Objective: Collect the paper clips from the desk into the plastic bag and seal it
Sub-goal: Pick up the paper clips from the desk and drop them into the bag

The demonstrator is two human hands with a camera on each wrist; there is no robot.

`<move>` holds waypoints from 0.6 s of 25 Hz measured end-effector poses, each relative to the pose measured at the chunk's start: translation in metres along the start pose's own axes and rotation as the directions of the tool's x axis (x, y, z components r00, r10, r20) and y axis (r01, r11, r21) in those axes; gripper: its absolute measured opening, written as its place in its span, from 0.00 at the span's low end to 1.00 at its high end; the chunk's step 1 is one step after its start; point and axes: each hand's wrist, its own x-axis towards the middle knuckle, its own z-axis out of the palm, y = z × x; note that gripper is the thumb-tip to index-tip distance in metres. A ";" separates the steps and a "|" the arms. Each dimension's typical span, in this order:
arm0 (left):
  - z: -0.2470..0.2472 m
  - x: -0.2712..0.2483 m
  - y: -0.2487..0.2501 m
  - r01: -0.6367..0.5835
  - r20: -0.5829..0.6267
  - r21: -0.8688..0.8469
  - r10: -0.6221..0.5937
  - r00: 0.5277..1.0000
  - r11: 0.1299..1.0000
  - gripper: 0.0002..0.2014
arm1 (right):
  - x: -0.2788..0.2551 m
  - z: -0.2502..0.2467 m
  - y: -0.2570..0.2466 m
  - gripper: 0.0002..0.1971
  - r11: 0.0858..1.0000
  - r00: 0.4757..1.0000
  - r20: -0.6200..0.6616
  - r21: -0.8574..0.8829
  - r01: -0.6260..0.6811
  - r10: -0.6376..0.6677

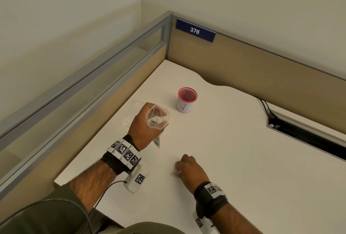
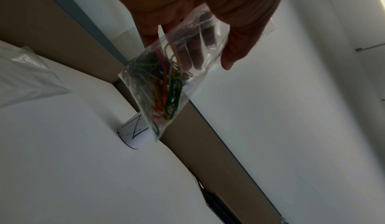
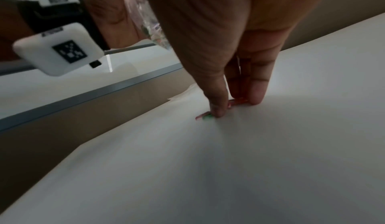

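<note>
Left grip [image 1: 144,128] is up off the surface [image 1: 234,149], fingers curled round a clear plastic bag [image 1: 158,115]. The bag's mouth is open upward, and coloured paper clips [image 2: 166,86] are bunched in its lower corner. Right grip [image 1: 192,171] is down on the surface, narrow, thumb and fingertips [image 3: 217,110] pinching loose clips [image 3: 203,116], red and green, lying flat. A pink mesh cup [image 1: 187,100] with a paper label stands beyond the bag, apart. A second clear bag [image 2: 27,76] lies flat, left of the left grip.

Olive sleeve [image 1: 46,215], black wrist straps [image 1: 112,163] bearing black-and-white marker tags [image 1: 124,152].
</note>
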 end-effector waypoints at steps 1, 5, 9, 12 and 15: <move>0.001 -0.001 0.001 -0.004 0.003 0.004 0.004 1.000 1.000 0.18 | 0.001 0.003 -0.005 0.07 1.000 1.000 -0.014 -0.023 0.013 -0.013; 0.000 0.002 0.004 -0.004 -0.001 0.007 0.004 1.000 1.000 0.18 | 0.007 0.001 -0.016 0.06 0.995 0.999 -0.014 -0.089 0.035 -0.036; -0.003 0.002 0.007 -0.004 0.003 0.007 0.004 1.000 1.000 0.18 | 0.023 -0.006 -0.008 0.07 0.994 0.999 -0.014 -0.098 -0.044 0.043; -0.005 0.002 0.006 -0.008 -0.007 0.016 0.009 1.000 1.000 0.17 | 0.032 -0.018 0.010 0.09 0.987 0.987 -0.017 0.009 -0.161 0.161; -0.007 0.003 0.004 -0.007 -0.008 0.009 0.007 1.000 1.000 0.17 | 0.029 -0.033 0.027 0.06 0.954 0.966 -0.036 0.172 -0.247 0.256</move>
